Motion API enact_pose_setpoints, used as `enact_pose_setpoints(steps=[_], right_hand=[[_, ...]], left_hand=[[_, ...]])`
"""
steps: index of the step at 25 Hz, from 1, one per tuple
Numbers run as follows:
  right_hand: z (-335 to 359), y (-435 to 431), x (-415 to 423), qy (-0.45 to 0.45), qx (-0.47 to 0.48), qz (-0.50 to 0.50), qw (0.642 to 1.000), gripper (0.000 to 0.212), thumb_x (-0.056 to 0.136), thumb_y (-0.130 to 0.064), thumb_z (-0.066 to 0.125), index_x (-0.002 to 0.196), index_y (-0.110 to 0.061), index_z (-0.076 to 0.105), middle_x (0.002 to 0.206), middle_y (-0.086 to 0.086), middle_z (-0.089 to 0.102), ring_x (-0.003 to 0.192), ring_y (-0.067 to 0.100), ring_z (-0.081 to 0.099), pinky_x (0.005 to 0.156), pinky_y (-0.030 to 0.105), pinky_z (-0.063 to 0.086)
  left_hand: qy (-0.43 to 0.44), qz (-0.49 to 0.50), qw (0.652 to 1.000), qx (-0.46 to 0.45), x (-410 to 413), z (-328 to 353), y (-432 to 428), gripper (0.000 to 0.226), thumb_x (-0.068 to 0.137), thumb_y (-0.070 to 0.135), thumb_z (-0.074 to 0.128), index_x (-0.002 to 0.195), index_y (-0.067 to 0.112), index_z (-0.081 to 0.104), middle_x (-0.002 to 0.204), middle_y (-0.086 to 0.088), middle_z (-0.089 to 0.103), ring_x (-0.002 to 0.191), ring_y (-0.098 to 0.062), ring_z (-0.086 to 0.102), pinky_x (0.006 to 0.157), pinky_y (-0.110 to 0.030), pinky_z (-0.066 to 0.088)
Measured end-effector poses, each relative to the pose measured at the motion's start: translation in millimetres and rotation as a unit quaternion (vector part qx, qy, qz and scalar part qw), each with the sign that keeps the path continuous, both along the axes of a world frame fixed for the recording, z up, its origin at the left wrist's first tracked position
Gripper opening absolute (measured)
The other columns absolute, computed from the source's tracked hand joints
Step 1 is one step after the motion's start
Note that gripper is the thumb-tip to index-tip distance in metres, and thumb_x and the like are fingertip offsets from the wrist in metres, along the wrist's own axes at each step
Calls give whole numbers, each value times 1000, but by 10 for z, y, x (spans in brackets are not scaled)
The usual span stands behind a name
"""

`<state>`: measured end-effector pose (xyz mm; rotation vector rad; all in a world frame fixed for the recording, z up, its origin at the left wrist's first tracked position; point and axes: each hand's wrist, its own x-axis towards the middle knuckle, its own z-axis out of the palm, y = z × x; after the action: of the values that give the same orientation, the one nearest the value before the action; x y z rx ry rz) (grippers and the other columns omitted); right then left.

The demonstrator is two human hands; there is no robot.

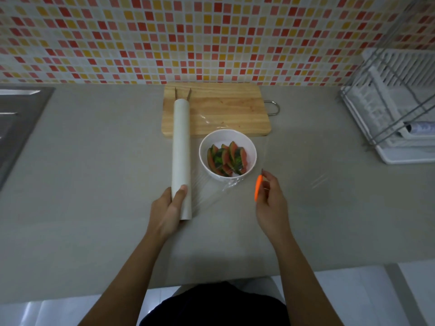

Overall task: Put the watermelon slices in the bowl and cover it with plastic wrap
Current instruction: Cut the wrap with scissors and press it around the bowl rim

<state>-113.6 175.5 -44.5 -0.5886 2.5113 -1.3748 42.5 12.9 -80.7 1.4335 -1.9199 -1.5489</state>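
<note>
head view, only one there is: the red-and-green watermelon slices (227, 160) are all sitting in the round white bowl (203, 147), middle of the grey worktop (94, 161), right at the near edge of the wooden cutting board (223, 109) that's pushed to the worktop's back edge. so step one looks done, no slices left on the board as far as i can see. a sheet of clear plastic film (211, 196) is spread from the long white roll of wrap (181, 151) across the bowl and out toward the right, wrinkled at the bowl's near rim. left hand (168, 210) is wrapped round the roll's near end, thumb on top. right hand (270, 198) is pinching a small orange tool (258, 187), i'd guess a cutter. the film looks not yet separated from the roll, so what's left is cutting it and tucking the edges down round the bowl.
</note>
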Motion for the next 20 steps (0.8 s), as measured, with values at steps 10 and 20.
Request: enact_pose_setpoints(steps=[10,20], right_hand=[[-57,-73,701,-273,-188,136,934,31,90,5,48,104,-22,47,80,-2,57,64,-4,57,71,20,48],[-209,389,1431,-359,-145,130,913,13,89,-9,56,93,-19,47,75,-4,54,56,-10,53,62,8,43]], left_hand=[[-4,22,1000,12,-22,54,50,44,85,57,48,95,17,63,92,-10,65,84,-30,66,71,-43,57],[35,39,996,76,25,179,98,40,81,57,54,86,19,63,90,-9,64,70,-23,65,47,-29,52]])
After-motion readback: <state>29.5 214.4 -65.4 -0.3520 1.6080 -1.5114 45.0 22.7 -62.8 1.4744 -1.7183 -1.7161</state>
